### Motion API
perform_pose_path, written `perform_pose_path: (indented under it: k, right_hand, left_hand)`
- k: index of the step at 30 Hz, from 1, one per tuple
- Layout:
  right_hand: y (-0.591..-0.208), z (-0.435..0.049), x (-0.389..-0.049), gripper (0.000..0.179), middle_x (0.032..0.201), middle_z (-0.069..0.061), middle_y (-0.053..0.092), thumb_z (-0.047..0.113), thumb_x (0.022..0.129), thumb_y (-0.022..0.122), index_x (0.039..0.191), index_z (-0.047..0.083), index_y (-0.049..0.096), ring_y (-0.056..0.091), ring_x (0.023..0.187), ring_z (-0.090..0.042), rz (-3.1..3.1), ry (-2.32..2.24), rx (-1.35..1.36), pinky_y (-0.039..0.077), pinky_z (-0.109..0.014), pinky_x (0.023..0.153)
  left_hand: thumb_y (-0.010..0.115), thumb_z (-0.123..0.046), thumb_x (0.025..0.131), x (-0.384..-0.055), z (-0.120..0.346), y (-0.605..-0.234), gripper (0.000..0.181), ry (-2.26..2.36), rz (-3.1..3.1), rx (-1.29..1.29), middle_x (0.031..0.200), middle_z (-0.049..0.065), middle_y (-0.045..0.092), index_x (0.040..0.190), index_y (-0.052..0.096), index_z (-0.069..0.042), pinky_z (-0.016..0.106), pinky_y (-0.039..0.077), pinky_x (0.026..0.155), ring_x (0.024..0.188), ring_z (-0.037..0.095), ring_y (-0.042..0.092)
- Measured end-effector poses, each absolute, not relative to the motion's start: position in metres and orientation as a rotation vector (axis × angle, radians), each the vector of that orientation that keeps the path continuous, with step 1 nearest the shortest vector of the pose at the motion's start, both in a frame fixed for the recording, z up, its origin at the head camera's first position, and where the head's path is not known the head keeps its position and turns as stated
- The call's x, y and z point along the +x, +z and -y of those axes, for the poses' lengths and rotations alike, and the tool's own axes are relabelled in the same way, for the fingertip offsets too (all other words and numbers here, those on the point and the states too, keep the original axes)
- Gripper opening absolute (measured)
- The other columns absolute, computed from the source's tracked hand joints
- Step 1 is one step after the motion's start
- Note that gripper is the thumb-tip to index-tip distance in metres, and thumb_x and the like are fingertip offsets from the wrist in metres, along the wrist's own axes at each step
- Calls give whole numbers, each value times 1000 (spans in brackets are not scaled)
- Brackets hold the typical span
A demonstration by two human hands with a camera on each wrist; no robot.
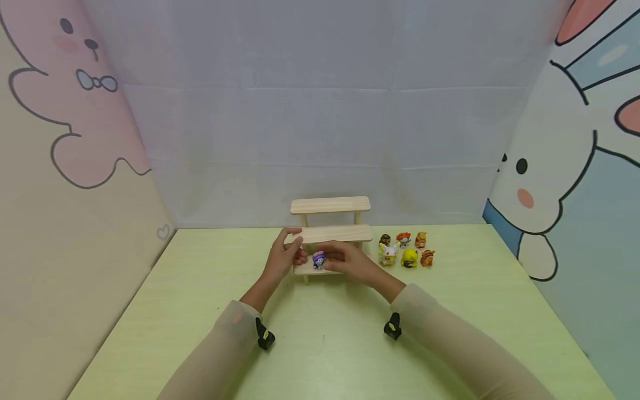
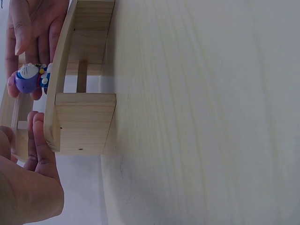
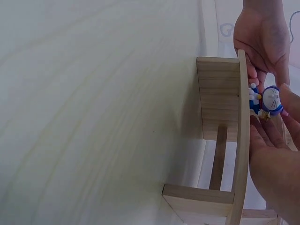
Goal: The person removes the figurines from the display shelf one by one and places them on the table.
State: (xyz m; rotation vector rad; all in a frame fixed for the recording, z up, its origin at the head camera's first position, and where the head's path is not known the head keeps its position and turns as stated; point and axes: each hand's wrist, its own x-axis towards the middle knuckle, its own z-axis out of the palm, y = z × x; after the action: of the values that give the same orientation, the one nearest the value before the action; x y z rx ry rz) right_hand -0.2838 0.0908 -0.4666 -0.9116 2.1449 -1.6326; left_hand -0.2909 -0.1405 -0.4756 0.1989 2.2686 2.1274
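A small blue-and-white cat figurine [image 1: 319, 260] with a purple hat stands on the lowest board of a tiered wooden display rack [image 1: 332, 234]. My right hand [image 1: 350, 262] is beside it on the right, thumb apart from the extended fingers, which reach behind the figurine in the left wrist view. Whether its thumb touches the figurine's head is unclear. My left hand [image 1: 281, 256] is at the rack's left end, its index finger by the middle board. In the left wrist view, two nearly straight left fingers [image 2: 42, 150] lie against the end of the lowest board.
Right of the rack, several small figurines stand in two rows, among them a white one with yellow ears [image 1: 388, 254], a yellow one [image 1: 409, 258] and an orange striped one [image 1: 427, 258]. A pale curtain [image 1: 320, 128] hangs behind the light green table [image 1: 200, 311].
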Motion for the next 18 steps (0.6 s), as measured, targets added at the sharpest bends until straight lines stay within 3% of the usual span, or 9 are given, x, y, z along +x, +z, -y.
perform_pose_path:
  k: [9,18]
  right_hand:
    - [-469,-79,-285,43,140,-18,62,1,100,66,142,-1,58,58,131,-32,-2223,-1612,-946,51,-38,109]
    - [-470,-76,-283,35,133,-15,67,2,99,67,134,2,66,63,123,-29,-2323,-1581,-900,55,-37,102]
  left_hand:
    - [55,-22,109,-289,140,-474,42,2127,-2252,200,82,26,72,147,49,-5,27,61,60,67,21,70]
    - [55,-18,109,-292,140,-477,38,2126,-2266,210,76,13,73,144,51,-4,25,60,59,63,16,69]
